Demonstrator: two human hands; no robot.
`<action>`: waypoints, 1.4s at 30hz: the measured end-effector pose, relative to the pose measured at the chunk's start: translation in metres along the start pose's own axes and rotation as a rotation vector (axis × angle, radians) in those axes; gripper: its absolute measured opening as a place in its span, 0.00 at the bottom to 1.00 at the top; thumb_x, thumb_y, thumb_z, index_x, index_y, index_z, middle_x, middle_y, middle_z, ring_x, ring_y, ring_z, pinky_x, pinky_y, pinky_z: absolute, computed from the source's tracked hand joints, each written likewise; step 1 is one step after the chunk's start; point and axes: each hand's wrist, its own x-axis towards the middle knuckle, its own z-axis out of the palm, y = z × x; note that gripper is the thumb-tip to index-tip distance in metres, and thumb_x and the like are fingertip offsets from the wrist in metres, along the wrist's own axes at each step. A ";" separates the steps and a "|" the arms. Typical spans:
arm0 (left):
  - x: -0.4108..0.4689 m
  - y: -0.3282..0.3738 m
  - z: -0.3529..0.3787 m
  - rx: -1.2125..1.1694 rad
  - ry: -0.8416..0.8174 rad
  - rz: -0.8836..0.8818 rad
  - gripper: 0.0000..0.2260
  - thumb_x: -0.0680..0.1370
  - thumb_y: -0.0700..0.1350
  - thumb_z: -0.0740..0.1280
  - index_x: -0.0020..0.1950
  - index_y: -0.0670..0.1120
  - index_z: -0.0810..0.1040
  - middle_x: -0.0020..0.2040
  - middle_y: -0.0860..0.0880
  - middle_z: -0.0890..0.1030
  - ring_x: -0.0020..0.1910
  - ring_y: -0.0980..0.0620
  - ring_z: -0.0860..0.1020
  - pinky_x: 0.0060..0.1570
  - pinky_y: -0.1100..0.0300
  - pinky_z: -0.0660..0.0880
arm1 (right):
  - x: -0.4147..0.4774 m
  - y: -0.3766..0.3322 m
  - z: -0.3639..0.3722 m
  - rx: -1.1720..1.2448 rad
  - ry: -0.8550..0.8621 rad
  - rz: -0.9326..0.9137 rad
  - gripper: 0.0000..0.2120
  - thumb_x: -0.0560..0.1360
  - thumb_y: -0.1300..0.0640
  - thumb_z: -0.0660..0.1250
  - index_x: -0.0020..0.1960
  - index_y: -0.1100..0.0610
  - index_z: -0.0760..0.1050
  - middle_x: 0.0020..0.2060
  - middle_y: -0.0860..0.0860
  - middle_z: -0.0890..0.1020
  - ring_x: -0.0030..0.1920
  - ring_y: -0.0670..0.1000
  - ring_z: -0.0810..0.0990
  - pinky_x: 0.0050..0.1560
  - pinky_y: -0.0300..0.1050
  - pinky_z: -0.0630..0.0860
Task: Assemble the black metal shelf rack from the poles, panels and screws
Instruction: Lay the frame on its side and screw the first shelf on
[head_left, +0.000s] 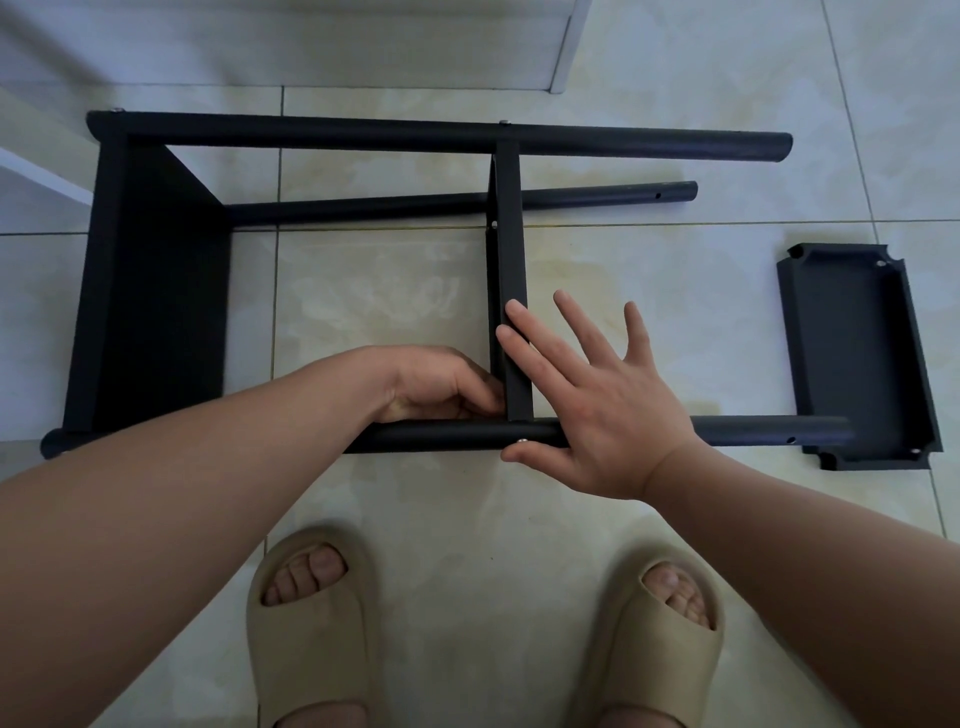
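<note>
Well, the rack lies on its side on the tiled floor, straight ahead of the person's feet. I count three poles: a far pole, an inner pole low behind it, and a near pole closest to the feet. Whether a fourth sits hidden, I cannot tell.

Three panels in all. Two are fitted: an end panel at the left and a middle panel standing on edge between the far and near poles. One loose panel lies face up to the right, with the near pole's free end crossing its near edge.

Four silver screw heads show on the rack, one screw right at the joint of middle panel and near pole. Two more silver bits sit in the loose panel's corners.

Left hand is tucked into the corner left of that joint, fingers curled against the middle panel; whether it pinches anything I cannot tell. Right hand is flat and spread over the near pole, two fingertips touching the middle panel and its thumb just below the screw.

Two beige slippers stand below.
</note>
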 end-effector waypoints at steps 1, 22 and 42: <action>0.000 0.000 0.000 -0.002 -0.005 -0.011 0.14 0.76 0.36 0.63 0.41 0.47 0.87 0.42 0.47 0.86 0.42 0.51 0.84 0.43 0.61 0.79 | 0.000 0.000 0.000 -0.001 0.000 0.000 0.46 0.75 0.24 0.48 0.83 0.51 0.51 0.83 0.47 0.51 0.81 0.61 0.53 0.70 0.80 0.53; 0.002 0.000 0.003 0.060 0.060 0.031 0.14 0.78 0.38 0.65 0.38 0.49 0.87 0.39 0.48 0.85 0.38 0.53 0.83 0.37 0.64 0.77 | -0.001 -0.001 -0.002 0.021 0.004 -0.008 0.45 0.75 0.25 0.48 0.83 0.52 0.54 0.82 0.48 0.52 0.80 0.59 0.60 0.71 0.77 0.57; 0.003 0.000 0.002 0.002 0.019 0.028 0.16 0.77 0.35 0.62 0.36 0.47 0.86 0.37 0.48 0.84 0.36 0.53 0.83 0.38 0.63 0.77 | -0.001 0.000 -0.002 0.025 0.003 -0.012 0.45 0.76 0.24 0.48 0.83 0.52 0.54 0.83 0.48 0.52 0.79 0.59 0.61 0.71 0.76 0.57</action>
